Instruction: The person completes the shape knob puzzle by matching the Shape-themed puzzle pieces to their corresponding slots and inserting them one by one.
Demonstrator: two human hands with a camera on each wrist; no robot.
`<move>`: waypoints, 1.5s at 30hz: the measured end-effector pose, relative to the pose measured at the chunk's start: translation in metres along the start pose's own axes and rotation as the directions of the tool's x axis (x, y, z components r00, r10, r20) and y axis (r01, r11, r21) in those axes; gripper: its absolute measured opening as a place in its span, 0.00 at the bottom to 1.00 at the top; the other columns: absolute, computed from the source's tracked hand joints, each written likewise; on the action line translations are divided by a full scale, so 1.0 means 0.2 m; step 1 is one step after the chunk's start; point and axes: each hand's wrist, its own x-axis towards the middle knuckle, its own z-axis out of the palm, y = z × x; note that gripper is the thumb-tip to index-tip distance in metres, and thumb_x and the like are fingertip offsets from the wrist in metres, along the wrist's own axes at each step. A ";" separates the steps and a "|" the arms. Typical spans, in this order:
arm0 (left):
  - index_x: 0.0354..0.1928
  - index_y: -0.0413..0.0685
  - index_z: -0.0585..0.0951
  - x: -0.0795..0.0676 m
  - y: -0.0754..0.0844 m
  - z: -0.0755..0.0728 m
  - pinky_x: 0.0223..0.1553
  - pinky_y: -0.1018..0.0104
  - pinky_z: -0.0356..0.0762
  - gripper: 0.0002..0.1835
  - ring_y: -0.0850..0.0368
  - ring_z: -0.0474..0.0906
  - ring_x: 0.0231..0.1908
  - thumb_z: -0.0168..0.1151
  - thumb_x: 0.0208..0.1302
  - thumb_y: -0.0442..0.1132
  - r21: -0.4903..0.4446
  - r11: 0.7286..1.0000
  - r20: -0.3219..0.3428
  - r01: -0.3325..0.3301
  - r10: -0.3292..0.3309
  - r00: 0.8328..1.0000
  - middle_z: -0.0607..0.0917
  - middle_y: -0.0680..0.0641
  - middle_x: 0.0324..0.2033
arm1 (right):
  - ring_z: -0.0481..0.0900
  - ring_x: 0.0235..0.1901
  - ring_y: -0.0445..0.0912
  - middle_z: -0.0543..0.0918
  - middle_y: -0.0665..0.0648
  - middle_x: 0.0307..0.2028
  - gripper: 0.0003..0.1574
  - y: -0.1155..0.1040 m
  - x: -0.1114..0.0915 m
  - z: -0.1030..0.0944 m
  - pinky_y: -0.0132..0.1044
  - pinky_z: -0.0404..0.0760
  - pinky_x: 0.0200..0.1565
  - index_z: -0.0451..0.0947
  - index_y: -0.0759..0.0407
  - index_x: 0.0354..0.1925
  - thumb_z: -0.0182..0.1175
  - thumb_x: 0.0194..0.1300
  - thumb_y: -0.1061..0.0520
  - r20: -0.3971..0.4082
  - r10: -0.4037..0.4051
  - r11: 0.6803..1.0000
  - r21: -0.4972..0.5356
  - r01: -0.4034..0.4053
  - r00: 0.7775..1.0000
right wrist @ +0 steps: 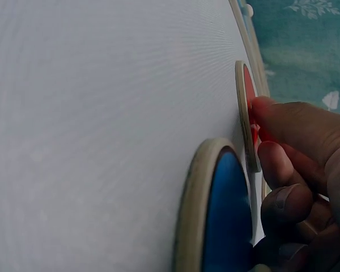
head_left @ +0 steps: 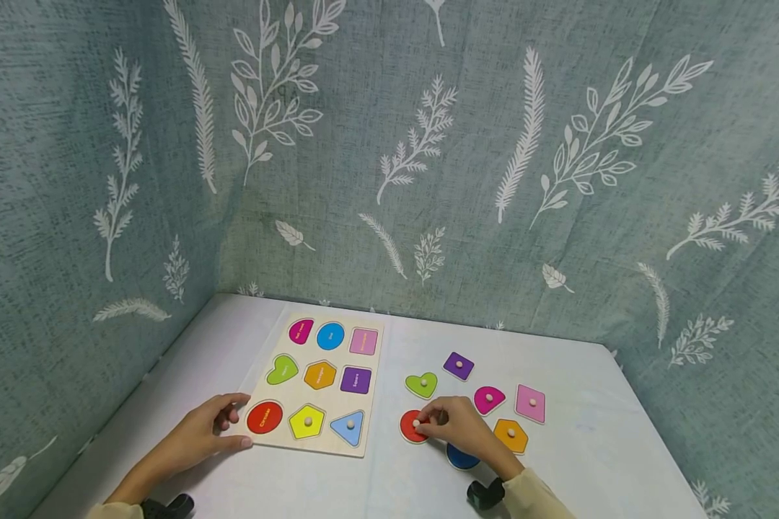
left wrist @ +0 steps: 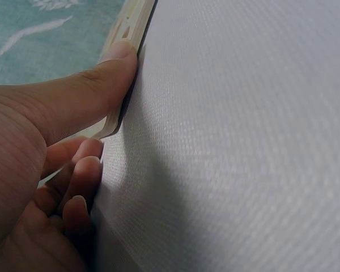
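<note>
A wooden shape puzzle board (head_left: 308, 450) lies at the left of the table. My left hand (head_left: 201, 429) holds its near-left corner, thumb straight along the near edge (left wrist: 130, 45) and index fingertip at the left side. The yellow pentagon (head_left: 306, 427) and blue triangle (head_left: 346, 437) sit in their slots with knobs up. My right hand (head_left: 456, 425) pinches the small knob of a red circle piece (head_left: 405, 427) between thumb and fingertips; the right wrist view shows the piece (right wrist: 238, 102) close over the cloth. Partly under that hand lies a dark blue round piece (right wrist: 224, 215).
Around the right hand lie loose knobbed pieces: a green heart (head_left: 416, 387), purple square (head_left: 454, 370), magenta half circle (head_left: 485, 404), pink square-like piece (head_left: 537, 398) and orange hexagon (head_left: 518, 442). Leaf-patterned fabric (head_left: 389, 158) hangs behind the white-covered table (head_left: 597, 447).
</note>
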 end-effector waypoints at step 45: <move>0.66 0.34 0.73 -0.01 0.02 0.00 0.38 0.68 0.74 0.50 0.53 0.70 0.38 0.87 0.42 0.48 0.027 1.000 -0.015 -0.003 0.004 1.000 0.73 0.48 0.35 | 0.73 0.26 0.37 0.76 0.42 0.24 0.05 -0.01 0.03 0.03 0.29 0.74 0.28 0.87 0.44 0.36 0.72 0.66 0.47 -0.026 -0.061 0.998 0.005 0.062 0.998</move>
